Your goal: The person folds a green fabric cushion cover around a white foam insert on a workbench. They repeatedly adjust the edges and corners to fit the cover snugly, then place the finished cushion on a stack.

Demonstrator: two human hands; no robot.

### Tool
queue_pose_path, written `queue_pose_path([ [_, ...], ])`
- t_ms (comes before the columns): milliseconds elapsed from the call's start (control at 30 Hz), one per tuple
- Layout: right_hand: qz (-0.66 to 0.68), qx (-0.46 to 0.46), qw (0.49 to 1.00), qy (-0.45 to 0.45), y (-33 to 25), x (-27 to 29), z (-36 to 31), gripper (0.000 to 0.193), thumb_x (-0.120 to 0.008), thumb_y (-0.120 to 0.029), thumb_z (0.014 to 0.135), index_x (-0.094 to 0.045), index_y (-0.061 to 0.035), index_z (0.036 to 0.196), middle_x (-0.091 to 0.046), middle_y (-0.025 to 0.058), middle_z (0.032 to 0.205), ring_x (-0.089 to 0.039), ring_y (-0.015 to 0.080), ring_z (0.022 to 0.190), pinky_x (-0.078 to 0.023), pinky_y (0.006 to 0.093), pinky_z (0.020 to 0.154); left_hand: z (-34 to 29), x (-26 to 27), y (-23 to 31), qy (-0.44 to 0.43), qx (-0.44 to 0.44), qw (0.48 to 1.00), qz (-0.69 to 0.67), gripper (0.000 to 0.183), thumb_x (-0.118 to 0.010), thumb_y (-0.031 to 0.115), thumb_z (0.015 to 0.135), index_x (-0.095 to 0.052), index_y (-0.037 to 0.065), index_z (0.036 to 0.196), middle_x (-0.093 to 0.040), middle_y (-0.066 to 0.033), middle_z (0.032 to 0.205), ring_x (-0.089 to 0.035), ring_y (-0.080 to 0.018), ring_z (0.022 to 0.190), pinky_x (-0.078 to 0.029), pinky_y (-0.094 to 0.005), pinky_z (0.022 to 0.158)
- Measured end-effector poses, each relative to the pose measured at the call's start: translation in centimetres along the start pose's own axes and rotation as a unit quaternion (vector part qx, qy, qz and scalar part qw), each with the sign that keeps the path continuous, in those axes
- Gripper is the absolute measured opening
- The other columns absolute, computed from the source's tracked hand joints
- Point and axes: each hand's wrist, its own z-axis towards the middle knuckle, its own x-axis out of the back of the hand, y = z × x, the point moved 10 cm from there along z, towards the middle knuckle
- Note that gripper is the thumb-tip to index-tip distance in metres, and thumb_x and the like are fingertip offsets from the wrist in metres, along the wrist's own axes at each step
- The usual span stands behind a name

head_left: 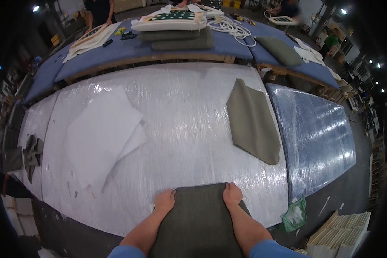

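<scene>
A dark olive fabric cushion cover (195, 219) stretches toward me over the near edge of the plastic-wrapped table (180, 142). My left hand (164, 201) grips its far left corner, and my right hand (232, 194) grips the far right corner. Both hands are closed on the fabric, thumbs along its edge. Some white material peeks out beside each wrist. Whether anything fills the cover cannot be made out. To the right on the table lies another olive fabric piece (251, 120), and to the left are overlapping white padding sheets (103, 135).
Behind stands a blue-topped table (232, 49) with stacked olive cushions (182, 39), white tubing (234, 28) and tools. People work beyond it. A blue plastic-wrapped surface (316, 135) adjoins on the right. Near it are a green bag (295, 215) and stacked pale boards (342, 236).
</scene>
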Motion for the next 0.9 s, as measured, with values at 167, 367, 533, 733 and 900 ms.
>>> queue_pose_path([
  [167, -0.019, 0.015, 1.0, 0.019, -0.3, 0.0, 0.0, 0.034, -0.054, -0.034, 0.102, -0.072, -0.0045, 0.099, -0.074, 0.0212, 0.098, -0.07, 0.0426, 0.096, -0.053, 0.0535, 0.084, -0.1, 0.6, 0.2, 0.029, -0.016, 0.999, 0.008, 0.037, -0.053, 0.035, 0.104, -0.067, 0.002, 0.092, -0.072, -0.0214, 0.091, -0.068, -0.0437, 0.087, -0.051, -0.0559, 0.077],
  [367, -0.052, 0.025, 0.998, -0.003, -0.9, -0.7, 0.0, 0.034, -0.054, -0.033, 0.102, -0.072, -0.0043, 0.1, -0.074, 0.0209, 0.099, -0.071, 0.0404, 0.098, -0.054, 0.0519, 0.084, 0.7, 0.5, 0.0, 0.017, -0.003, 1.0, 0.022, 0.035, -0.055, 0.034, 0.103, -0.068, 0.003, 0.092, -0.072, -0.0208, 0.089, -0.069, -0.0425, 0.085, -0.052, -0.0552, 0.075],
  [533, -0.072, 0.033, 0.997, -0.017, -0.8, -1.2, 0.3, 0.035, -0.052, -0.035, 0.103, -0.073, -0.0062, 0.106, -0.074, 0.0204, 0.104, -0.071, 0.04, 0.101, -0.054, 0.053, 0.088, 0.4, 0.5, 0.3, 0.025, -0.006, 0.999, 0.021, 0.034, -0.054, 0.033, 0.103, -0.07, 0.004, 0.094, -0.072, -0.0201, 0.09, -0.07, -0.0418, 0.086, -0.052, -0.0551, 0.077],
  [733, -0.059, 0.004, 0.997, -0.048, -0.5, -1.5, 0.7, 0.035, -0.052, -0.035, 0.102, -0.073, -0.0078, 0.106, -0.074, 0.0198, 0.106, -0.07, 0.0398, 0.104, -0.054, 0.052, 0.09, 0.8, -0.5, -0.5, -0.009, 0.018, 0.999, 0.039, 0.035, -0.054, 0.034, 0.103, -0.07, 0.004, 0.095, -0.073, -0.0202, 0.094, -0.07, -0.0417, 0.089, -0.053, -0.0544, 0.079],
  [900, -0.054, 0.001, 0.998, -0.043, 0.0, -0.9, 1.0, 0.034, -0.053, -0.035, 0.101, -0.074, -0.009, 0.108, -0.075, 0.0194, 0.108, -0.07, 0.0395, 0.105, -0.054, 0.0517, 0.09, 1.0, -0.6, 0.4, -0.005, -0.004, 0.999, 0.047, 0.036, -0.053, 0.034, 0.103, -0.07, 0.004, 0.095, -0.073, -0.0205, 0.092, -0.07, -0.0423, 0.088, -0.053, -0.0552, 0.078],
])
